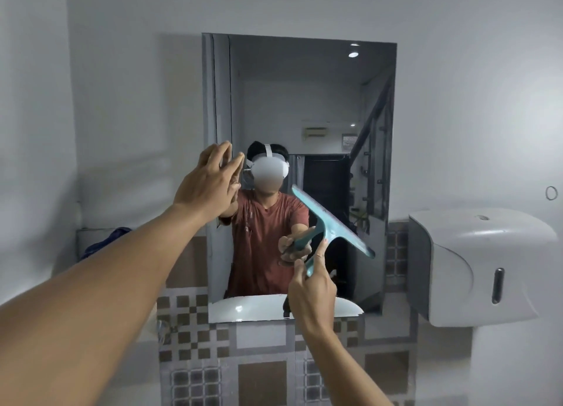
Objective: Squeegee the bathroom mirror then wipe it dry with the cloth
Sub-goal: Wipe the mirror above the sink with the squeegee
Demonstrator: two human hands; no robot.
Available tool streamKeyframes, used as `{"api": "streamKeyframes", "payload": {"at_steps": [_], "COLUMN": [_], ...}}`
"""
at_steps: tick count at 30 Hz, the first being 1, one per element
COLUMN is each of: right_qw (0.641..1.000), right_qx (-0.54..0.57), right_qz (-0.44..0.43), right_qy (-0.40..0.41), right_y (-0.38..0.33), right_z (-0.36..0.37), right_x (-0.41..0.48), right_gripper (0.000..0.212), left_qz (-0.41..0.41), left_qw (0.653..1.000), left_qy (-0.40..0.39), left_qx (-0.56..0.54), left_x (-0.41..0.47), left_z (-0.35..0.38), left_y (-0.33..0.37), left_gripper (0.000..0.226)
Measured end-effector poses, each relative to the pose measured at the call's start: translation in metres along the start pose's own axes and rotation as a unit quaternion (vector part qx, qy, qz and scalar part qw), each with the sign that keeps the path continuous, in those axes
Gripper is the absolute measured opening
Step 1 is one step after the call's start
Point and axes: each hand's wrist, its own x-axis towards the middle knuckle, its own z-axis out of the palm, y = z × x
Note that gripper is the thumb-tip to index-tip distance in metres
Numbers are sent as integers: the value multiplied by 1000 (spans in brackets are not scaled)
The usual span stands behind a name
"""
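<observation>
Rectangular frameless wall mirror (320, 100) mounted on a grey-white wall, centre of view, over a band of brown-and-grey checked tiles (195, 314).

Left hand (210, 183): arm stretched up from 8 o'clock, fingers spread and flat, fingertips at the mirror's left edge, about 10 o'clock from the mirror's middle. Appears to touch the glass, since it meets its own reflection there; contact not certain.

Right hand (310, 286): raised from 6 o'clock, thumb and fingers pinched around the lower end of the handle of a pale teal plastic squeegee (330, 225). Squeegee sits in front of the mirror's lower middle, at 5 o'clock from its centre. Blade bar tilted, running from upper left to lower right; handle angled down toward the hand. Whether the blade presses on the glass cannot be told.

Reflection shows a person in a rust-red shirt with a white headset.

Dark blue bundled cloth (106, 241) on a ledge at 9 o'clock, left of the mirror, well apart from both hands.

White plastic wall dispenser (475, 268) at 3 o'clock, just right of the mirror's lower corner.
</observation>
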Motion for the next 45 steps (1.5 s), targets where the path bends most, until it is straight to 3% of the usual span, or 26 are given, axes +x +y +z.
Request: {"api": "streamKeyframes", "payload": {"at_steps": [5,10,22,30,37,45], "right_qw": [999,993,968,885,799,757], "right_qx": [22,-65,-183,-363,-460,-520], "right_qz": [-15,-56,-124,-258,-379,-389], "right_qy": [-18,-84,-117,-135,-77,-74], "right_y": [-7,1,18,42,32,28], "right_z": [30,58,43,4,-53,-102], "right_x": [-16,-47,-49,-26,22,51], "right_gripper": [74,75,73,81,78,81], "left_qz": [5,13,18,-2,-29,-18], "left_qw": [1000,999,1000,1000,998,997], "left_qy": [-12,-28,-21,-16,-21,-43], "left_qx": [3,-14,8,-23,-47,-62], "left_x": [3,3,3,-9,-45,-71], "left_z": [1,-7,-1,12,15,21], "left_y": [-6,-7,-10,-4,8,27], "left_gripper": [61,62,64,55,60,67]}}
